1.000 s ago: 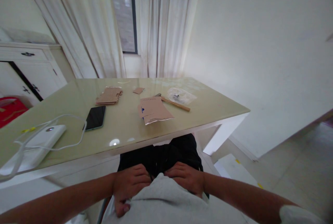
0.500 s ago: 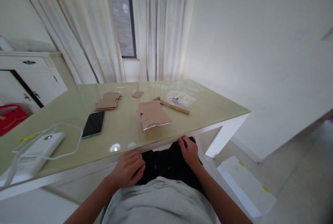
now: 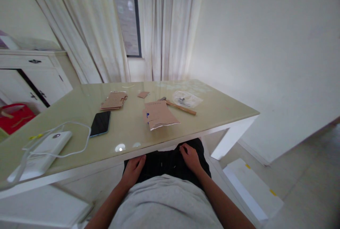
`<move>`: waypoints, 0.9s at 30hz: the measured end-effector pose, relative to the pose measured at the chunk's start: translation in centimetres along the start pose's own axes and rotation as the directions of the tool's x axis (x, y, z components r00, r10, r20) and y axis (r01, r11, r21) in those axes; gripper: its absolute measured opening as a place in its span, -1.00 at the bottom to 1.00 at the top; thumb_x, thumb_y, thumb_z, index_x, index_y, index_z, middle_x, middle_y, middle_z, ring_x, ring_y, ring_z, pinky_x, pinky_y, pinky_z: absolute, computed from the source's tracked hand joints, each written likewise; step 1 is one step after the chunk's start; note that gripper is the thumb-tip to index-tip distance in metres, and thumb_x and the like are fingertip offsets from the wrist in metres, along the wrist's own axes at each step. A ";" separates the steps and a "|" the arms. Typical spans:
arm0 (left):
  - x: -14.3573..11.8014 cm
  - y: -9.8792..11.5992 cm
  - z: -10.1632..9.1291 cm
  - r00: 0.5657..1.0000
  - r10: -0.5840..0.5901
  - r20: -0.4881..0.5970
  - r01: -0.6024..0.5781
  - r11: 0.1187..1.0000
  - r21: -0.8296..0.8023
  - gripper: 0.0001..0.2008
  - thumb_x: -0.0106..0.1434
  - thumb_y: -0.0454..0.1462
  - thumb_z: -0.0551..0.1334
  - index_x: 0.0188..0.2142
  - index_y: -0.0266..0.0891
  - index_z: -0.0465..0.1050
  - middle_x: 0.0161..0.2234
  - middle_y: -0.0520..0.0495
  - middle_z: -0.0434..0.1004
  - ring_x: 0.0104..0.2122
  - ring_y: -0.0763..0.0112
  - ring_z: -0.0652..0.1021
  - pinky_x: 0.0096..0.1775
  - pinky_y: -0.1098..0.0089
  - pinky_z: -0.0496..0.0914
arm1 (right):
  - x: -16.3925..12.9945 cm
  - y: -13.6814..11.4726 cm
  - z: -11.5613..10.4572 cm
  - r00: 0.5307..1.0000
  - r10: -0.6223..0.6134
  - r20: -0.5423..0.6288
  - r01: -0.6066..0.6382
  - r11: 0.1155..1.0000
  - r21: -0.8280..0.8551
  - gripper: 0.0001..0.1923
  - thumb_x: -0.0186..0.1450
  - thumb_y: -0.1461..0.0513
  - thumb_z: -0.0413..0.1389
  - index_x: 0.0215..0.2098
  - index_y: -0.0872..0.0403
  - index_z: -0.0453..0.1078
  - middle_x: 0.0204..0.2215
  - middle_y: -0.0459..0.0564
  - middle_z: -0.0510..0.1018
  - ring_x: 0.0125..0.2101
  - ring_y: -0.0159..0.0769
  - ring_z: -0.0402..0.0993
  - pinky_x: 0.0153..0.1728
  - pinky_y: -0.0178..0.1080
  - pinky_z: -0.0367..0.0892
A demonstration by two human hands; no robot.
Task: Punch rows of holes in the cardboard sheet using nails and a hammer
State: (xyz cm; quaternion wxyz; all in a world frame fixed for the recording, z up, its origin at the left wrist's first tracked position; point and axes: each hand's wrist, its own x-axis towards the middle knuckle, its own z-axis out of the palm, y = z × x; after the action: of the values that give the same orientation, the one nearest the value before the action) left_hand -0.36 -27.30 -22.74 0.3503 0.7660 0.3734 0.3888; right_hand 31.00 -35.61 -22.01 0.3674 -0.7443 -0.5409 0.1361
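My left hand (image 3: 134, 169) rests on my lap on dark trousers, just under the front edge of the table (image 3: 223, 110). My right hand (image 3: 189, 155) also lies on my lap, fingers slightly curled, holding nothing. On the table ahead lie a brown cardboard piece (image 3: 158, 114), a wooden-handled hammer (image 3: 178, 106) and a clear plastic bag with small dark parts (image 3: 186, 98). Neither hand touches them.
A stack of cardboard pieces (image 3: 114, 100) and a small scrap (image 3: 143, 94) lie farther back. A dark phone (image 3: 100, 123) and a white power bank (image 3: 45, 149) with a white cable sit at left. White cabinet, red bag and curtains stand behind.
Both hands moved from my shirt hem forward onto my lap near the table edge. The left hand then drew down slightly. The view shifted a little.
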 end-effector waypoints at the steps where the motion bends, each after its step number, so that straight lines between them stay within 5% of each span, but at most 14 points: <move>1: 0.0 0.0 0.0 1.000 -0.007 -0.014 0.006 1.000 -0.007 -0.33 0.49 0.24 0.05 -0.52 -0.20 0.36 -0.50 -0.03 0.43 -0.41 0.27 0.42 -0.28 0.30 0.36 | 0.0 -0.1 0.0 1.000 -0.002 0.008 0.002 1.000 -0.003 -0.67 0.50 0.08 0.01 -0.30 0.01 0.52 -0.32 0.04 0.70 -0.26 -0.09 0.64 -0.18 -0.16 0.39; 27: -0.1 -0.4 0.1 0.996 -0.076 -0.053 0.073 0.996 -0.047 -0.34 0.45 0.24 0.06 -0.59 -0.15 0.25 -0.61 0.04 0.26 -0.53 0.37 0.30 -0.40 0.33 0.24 | -0.2 -0.7 -0.2 0.997 0.044 0.061 -0.041 0.998 -0.046 -0.73 0.51 0.15 0.06 -0.28 0.01 0.53 -0.28 0.02 0.71 -0.22 -0.13 0.62 -0.18 -0.22 0.27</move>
State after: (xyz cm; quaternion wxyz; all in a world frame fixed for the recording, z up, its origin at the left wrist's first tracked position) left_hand -0.43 -27.22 -23.19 0.3714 0.7324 0.4024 0.4047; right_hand 30.54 -35.78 -21.50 0.3308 -0.7591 -0.5389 0.1549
